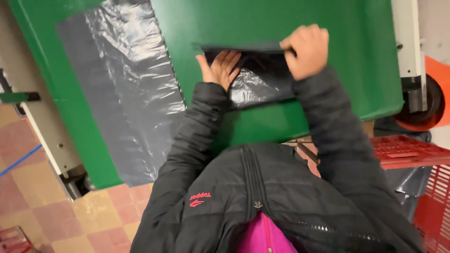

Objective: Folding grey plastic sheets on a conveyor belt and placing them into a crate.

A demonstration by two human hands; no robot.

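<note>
Two hands on a dark plastic bag (255,82) on a green table (347,70), left hand (219,69) flat with fingers spread wide under the lifted flap, right hand (305,50) pinching the bag's top edge (fingers curled tight), long grey plastic sheet (126,89) lying well to the left, red crates (412,154) at the right.

Red crates (405,152); orange roll (438,93) (right edge)

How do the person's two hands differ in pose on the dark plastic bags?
The left hand lies open, palm up, fingers spread beneath the folded bag stack; the right hand is curled, back up, gripping that stack's edge. The left sits lower, on crinkled plastic; the right higher. Both wear black jacket sleeves over the green table.
</note>
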